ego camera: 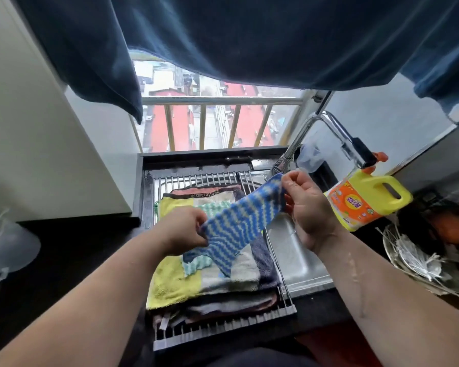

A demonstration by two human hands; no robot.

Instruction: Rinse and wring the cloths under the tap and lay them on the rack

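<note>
Pinching blue cloth (243, 223) edges above rack (212, 179)

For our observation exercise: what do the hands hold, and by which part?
A blue zigzag-striped cloth: left hand pinches its near end, right hand its far end.

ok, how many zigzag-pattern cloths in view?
2. A blue zigzag cloth, pinched between the left hand and right hand above the rack; a green zigzag cloth lying on top of the stack on it. More may be hidden inside the stack.
</note>
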